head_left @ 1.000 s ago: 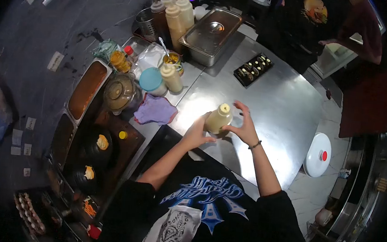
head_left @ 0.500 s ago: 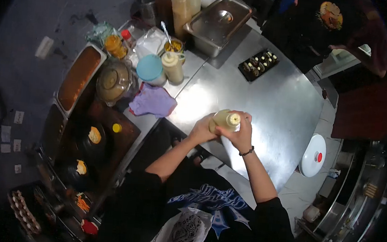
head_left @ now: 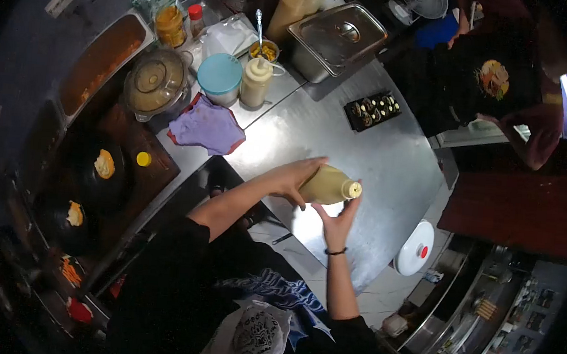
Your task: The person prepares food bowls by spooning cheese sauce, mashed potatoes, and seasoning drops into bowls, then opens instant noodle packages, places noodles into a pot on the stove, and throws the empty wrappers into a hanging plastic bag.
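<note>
A squeeze bottle (head_left: 325,185) with pale yellow contents lies tilted in the air between my hands, its perforated cap pointing right. My left hand (head_left: 294,179) is wrapped round the base end, the fingertips partly hidden behind it. My right hand (head_left: 339,220), a dark bracelet at its wrist, grips loosely near the cap end; the thumb is below the bottle and fingers reach up behind the cap. Both hands are above the steel table (head_left: 287,134). On the table's far side sits a black tray (head_left: 372,111) of dark pieces with pale dots on top.
Left of the table are a purple cloth (head_left: 209,126), a blue-lidded tub (head_left: 219,75), another squeeze bottle (head_left: 257,84) and a lidded steel pan (head_left: 338,38). Two dark pans (head_left: 99,192) hold food on the stove side. Another person (head_left: 499,61) stands across the table.
The bottle has tipped from cap-toward-me to nearly sideways, cap right. My left hand has shifted to its base end, and my right hand's grip has loosened. The view has shifted too.
</note>
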`<state>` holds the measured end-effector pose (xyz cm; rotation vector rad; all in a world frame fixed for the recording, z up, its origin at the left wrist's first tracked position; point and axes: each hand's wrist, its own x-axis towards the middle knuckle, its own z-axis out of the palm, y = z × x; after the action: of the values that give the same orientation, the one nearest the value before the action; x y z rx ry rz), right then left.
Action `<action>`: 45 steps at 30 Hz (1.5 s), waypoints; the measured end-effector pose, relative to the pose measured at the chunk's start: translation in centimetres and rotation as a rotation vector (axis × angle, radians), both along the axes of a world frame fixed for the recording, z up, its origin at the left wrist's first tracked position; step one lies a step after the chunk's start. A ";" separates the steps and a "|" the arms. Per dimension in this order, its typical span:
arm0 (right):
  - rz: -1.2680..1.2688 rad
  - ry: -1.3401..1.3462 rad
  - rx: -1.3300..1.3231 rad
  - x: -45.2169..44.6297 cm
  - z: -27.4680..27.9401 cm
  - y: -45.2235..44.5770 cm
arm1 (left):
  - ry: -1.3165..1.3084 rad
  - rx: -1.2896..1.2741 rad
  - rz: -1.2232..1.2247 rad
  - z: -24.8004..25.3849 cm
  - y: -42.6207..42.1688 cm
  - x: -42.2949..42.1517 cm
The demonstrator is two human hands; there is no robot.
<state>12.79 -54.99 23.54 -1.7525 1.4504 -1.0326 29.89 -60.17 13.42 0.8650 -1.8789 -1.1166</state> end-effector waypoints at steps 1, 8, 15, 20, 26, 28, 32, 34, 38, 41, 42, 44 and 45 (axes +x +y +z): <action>-0.025 0.145 -0.049 0.9 -0.3 0.2 | 0.062 0.058 -0.075 0.2 -0.6 -0.7; -0.032 -0.055 0.087 -2.7 -1.5 -2.5 | 0.044 -0.024 0.326 -0.2 1.1 -3.7; 0.090 0.144 -0.054 -4.6 -0.9 -1.4 | 0.003 -0.057 0.541 0.0 4.9 -5.1; -0.026 -0.124 0.033 -5.4 -4.6 2.9 | 0.121 0.575 0.233 4.2 7.8 -0.9; -0.084 -0.024 0.011 -2.4 -3.3 2.7 | -0.159 0.108 0.203 3.6 4.9 0.1; -0.215 -0.004 -0.072 -0.7 -3.5 2.4 | -0.249 0.036 0.134 3.8 3.2 -0.6; -0.096 -0.046 0.008 -1.5 -3.6 0.0 | -0.276 0.022 0.170 4.2 3.4 -1.7; 0.282 -0.188 0.179 -4.6 -3.6 -2.5 | -0.241 0.052 0.185 3.4 3.7 -1.1; 0.521 0.042 0.110 -6.7 -0.4 -4.5 | -0.150 0.061 0.180 2.8 4.1 -1.2; 0.429 0.064 0.023 -6.9 -1.5 -3.0 | -0.002 0.162 0.175 2.9 4.2 -2.3; 0.364 0.022 0.033 -6.3 -2.7 -1.6 | 0.089 0.320 0.159 3.0 4.3 -2.9; 0.206 -0.032 0.025 -5.4 -4.3 -0.4 | 0.087 0.277 0.181 1.8 4.5 -3.9; 0.210 -0.026 0.022 -5.9 -4.4 -0.8 | 0.077 0.235 0.211 1.2 4.5 -4.3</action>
<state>6.89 -55.77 19.15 -1.8236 1.2265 -0.9222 25.61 -55.70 14.61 1.1075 -1.5734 -1.2343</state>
